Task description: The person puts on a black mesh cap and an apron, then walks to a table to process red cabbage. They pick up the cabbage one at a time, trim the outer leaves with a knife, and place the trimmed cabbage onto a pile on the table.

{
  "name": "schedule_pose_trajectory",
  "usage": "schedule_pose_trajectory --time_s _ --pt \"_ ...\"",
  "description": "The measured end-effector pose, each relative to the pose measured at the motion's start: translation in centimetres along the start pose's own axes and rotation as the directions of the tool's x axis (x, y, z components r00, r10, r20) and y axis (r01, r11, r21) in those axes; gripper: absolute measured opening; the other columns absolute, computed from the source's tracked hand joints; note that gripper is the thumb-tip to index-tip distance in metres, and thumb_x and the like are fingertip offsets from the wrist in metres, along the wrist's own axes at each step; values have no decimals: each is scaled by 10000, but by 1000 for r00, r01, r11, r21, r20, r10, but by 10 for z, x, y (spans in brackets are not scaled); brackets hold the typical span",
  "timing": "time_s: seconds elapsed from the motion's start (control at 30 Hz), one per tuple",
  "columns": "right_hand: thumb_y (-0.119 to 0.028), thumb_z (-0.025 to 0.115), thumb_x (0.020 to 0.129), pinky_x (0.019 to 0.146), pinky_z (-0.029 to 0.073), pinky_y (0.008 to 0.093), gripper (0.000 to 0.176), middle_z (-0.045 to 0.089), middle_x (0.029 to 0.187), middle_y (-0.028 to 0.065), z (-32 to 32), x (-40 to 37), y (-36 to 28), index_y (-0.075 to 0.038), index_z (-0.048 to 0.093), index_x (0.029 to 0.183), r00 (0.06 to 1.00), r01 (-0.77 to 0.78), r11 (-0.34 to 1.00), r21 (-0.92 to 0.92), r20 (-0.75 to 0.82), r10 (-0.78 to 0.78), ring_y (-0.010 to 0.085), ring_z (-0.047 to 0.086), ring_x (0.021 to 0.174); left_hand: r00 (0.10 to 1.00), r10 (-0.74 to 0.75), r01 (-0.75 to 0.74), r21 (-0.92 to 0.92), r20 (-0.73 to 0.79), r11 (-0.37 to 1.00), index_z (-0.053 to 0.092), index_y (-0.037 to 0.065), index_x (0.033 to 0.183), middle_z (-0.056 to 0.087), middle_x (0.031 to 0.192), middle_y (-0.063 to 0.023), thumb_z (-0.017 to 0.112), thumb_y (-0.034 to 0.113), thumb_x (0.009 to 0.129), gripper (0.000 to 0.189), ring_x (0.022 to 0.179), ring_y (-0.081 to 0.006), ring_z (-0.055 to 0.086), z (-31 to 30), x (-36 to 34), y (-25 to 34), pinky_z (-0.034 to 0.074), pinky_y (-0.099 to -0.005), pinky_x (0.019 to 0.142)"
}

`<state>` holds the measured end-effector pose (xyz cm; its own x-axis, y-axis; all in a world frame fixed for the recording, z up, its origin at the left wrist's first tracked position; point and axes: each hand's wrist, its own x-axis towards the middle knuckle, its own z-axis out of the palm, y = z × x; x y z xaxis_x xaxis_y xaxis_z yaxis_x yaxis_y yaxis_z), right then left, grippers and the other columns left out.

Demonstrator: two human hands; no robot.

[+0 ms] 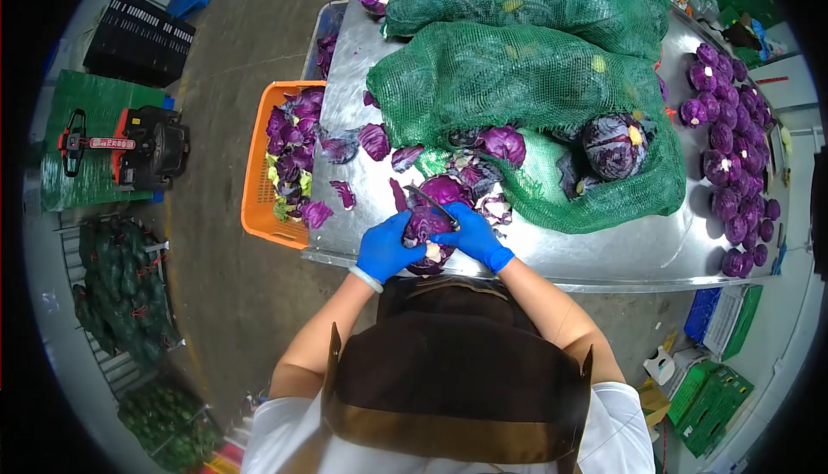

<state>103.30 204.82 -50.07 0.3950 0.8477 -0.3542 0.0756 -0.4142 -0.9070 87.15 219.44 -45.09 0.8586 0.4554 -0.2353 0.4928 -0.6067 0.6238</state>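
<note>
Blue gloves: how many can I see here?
2. One covers the left hand, gripping the round purple cabbage at the near edge of the steel table; the other covers the right hand, holding a dark knife over it. None appear hidden.

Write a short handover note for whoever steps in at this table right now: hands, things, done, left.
Left hand: grip closed on the red cabbage at the near edge of the steel table.
Right hand: holds the knife, blade across that head.
Done: rows of trimmed heads on the table's right side; loose leaves lie in the orange crate.
Left: the head in hand; the green mesh sacks hold more, one lying open.
</note>
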Motion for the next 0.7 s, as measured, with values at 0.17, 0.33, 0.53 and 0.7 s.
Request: schedule_pose_trajectory --time_s 0.17,0.33,0.53,0.7 --pt "-320 868 717 941 493 370 676 663 1163 158 1 0 -2 -46 603 1276 1000 0 999 -33 -4 -1 283 647 1077 998 -62 64 154 -15 986 543 62 1351 686 1078 -204 720 322 795 638 863 -364 688 14 1 -9 557 -450 763" --pt "-322 870 727 984 472 364 708 645 1199 147 0 2 5 -61 575 1315 998 -19 1000 16 53 18 275 623 1121 958 71 -91 -61 -278 994 584 123 1316 710 1001 -169 666 144 831 492 790 -349 691 22 10 -39 558 -435 716" --pt "-274 881 701 991 472 373 718 598 1243 157 8 -3 2 -60 573 1314 995 95 994 -51 49 -92 294 586 1184 961 -178 137 -196 -212 971 632 28 1183 728 999 -171 735 35 815 381 923 -281 724 50 35 -109 561 -359 798" --pt "-280 823 769 946 491 352 573 660 1185 132 -3 -12 14 -70 625 1263 999 20 996 90 32 -23 241 645 1073 834 -123 39 -165 -538 985 553 -11 1257 647 1091 -161 817 80 747 581 1016 -282 636 32 28 -77 504 -363 901"
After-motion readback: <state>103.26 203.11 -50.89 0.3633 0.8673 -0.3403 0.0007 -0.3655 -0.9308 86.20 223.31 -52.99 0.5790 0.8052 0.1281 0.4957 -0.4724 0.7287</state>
